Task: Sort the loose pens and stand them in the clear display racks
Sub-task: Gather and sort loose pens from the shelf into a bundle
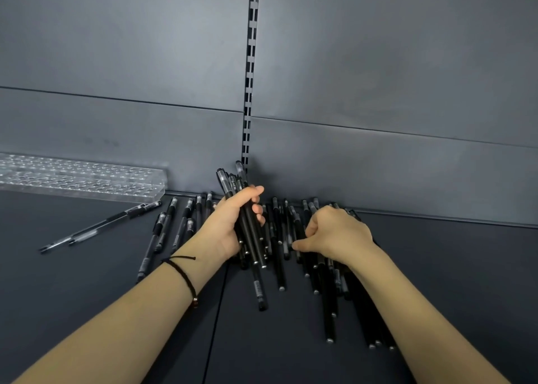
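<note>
My left hand grips a bundle of several black pens, held tilted with the caps up near the back wall. My right hand lies curled over the pile of loose black pens on the dark shelf, its fingertips pinching a pen at the pile's left side. More loose pens lie left of my left wrist. Two clear-barrelled pens lie farther left. A clear display rack with rows of holes stands empty at the back left.
The dark shelf meets a grey back panel, with a slotted upright rail in the middle. A seam runs front to back through the shelf between my forearms. A black cord bracelet is on my left wrist.
</note>
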{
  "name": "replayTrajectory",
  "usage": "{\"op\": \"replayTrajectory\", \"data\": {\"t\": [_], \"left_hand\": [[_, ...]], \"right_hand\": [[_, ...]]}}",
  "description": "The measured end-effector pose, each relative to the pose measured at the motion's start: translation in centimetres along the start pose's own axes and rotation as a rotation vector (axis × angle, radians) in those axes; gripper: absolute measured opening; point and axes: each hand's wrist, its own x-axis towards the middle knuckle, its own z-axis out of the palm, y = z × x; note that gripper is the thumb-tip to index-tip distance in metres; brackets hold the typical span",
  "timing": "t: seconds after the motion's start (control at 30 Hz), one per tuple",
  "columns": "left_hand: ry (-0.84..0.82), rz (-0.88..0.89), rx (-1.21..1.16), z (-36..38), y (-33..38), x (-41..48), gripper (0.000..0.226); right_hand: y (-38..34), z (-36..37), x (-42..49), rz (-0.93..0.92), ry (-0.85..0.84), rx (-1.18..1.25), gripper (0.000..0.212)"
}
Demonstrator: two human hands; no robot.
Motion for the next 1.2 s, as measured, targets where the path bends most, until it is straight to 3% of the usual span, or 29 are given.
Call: {"op": "replayTrajectory", "data": {"t": [0.13,0.23,0.53,0.7,0.87,0.97,1.2], "left_hand": [[0.003,-0.025,0.012,0.0,0.0,-0.1,0.018],[0.015,-0.034,-0.01,0.1,0.2,-0.2,0.019],[-0.025,-0.042,-0.112,0.1,1.4,-0.4,0.023],[-0.042,-0.045,-0.035,0.3,1.1,-0.8,0.031],[0.01,-0.054,-0.03,0.1,1.2,-0.9,0.023],[0.027,-0.064,-0.038,0.0,1.2,-0.7,0.019],[0.039,-0.06,-0.037,0.1,1.2,-0.9,0.019]], "right_hand": [[0.5,0.2,0.1,-0.057,-0.048,0.146,0.027],[0.6,0.3,0.1,-0.067,-0.058,0.211,0.029],[-0.2,1.0,-0.2,-0.031,-0.045,0.126,0.03],[0.4,1.7,0.8,0.021,-0.05,0.328,0.022],[-0.2,1.4,0.4,0.014,0.038,0.103,0.019],[-0.2,1.2,0.3,0.017,0.05,0.095,0.022],[0.8,1.7,1.0,0.102,0.08,0.468,0.016]]}}
